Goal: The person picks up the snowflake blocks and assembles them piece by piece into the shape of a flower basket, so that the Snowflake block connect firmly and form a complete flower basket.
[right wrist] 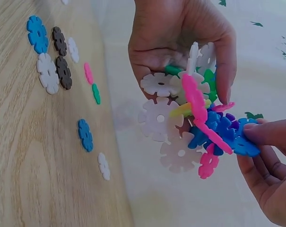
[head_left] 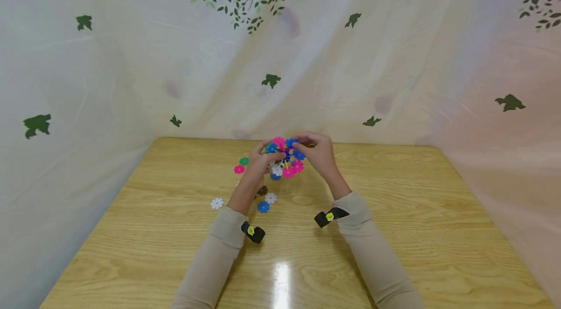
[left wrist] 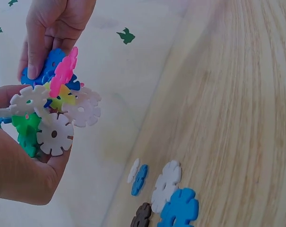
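Note:
A cluster of interlocking plastic snowflake discs (head_left: 288, 171), joined edge to edge in pink, blue, white, green and yellow, is held above the far part of the table. My left hand (head_left: 257, 166) grips its left side, with the thumb across the front and white discs (left wrist: 55, 134) and a green disc (left wrist: 27, 127) near the palm. On the other side, my right hand (head_left: 321, 154) pinches a blue disc (right wrist: 243, 139) between thumb and fingers. That disc touches other blue pieces of the cluster; whether it is slotted in is hard to tell.
Loose discs lie on the wooden table (head_left: 394, 211): a white one (head_left: 216, 203), a blue one (head_left: 263, 207), a brown one (head_left: 262, 190), a pink one (head_left: 238, 169) and a green one (head_left: 244, 161). A pale curtain (head_left: 307, 94) with leaf prints hangs behind the table.

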{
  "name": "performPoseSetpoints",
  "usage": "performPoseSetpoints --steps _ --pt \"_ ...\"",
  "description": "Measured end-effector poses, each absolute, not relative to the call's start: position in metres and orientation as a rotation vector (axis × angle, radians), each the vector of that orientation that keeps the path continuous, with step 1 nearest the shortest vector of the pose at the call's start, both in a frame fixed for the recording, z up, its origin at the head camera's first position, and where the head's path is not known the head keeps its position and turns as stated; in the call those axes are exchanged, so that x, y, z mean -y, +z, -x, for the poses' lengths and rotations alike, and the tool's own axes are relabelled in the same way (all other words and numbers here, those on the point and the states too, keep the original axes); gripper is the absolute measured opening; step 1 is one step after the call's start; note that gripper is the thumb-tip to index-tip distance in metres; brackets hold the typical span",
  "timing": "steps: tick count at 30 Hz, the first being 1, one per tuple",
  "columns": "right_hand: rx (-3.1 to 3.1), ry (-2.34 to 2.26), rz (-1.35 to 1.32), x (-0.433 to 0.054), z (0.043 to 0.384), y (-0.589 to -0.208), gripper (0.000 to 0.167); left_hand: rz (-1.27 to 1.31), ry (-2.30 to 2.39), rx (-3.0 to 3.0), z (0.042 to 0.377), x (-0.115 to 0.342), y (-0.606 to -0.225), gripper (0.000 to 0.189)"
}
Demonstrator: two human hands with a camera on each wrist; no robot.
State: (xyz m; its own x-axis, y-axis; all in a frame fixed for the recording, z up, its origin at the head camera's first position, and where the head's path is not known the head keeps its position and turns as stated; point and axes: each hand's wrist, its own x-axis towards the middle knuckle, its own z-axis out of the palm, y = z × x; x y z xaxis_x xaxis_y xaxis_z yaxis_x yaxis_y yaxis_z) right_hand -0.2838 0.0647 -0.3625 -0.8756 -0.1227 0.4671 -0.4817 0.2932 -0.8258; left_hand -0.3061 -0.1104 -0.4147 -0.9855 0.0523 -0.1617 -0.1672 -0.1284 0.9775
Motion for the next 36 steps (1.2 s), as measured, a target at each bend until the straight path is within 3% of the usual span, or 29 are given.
performPoseSetpoints --steps 15,28,36 --pt "2.223 1.677 -0.564 -0.072 0.309 -0.391 0.016 0.072 2.205 -2.012 0.305 0.115 -0.406 0.057" --pt "2.041 1.695 -0.220 -0.064 0.307 -0.394 0.015 -0.350 2.358 -1.821 0.307 0.118 -0.415 0.071" --pt "2.071 1.734 -0.238 -0.057 0.305 -0.397 0.015 -0.240 2.419 -1.914 0.304 0.116 -0.413 0.073"
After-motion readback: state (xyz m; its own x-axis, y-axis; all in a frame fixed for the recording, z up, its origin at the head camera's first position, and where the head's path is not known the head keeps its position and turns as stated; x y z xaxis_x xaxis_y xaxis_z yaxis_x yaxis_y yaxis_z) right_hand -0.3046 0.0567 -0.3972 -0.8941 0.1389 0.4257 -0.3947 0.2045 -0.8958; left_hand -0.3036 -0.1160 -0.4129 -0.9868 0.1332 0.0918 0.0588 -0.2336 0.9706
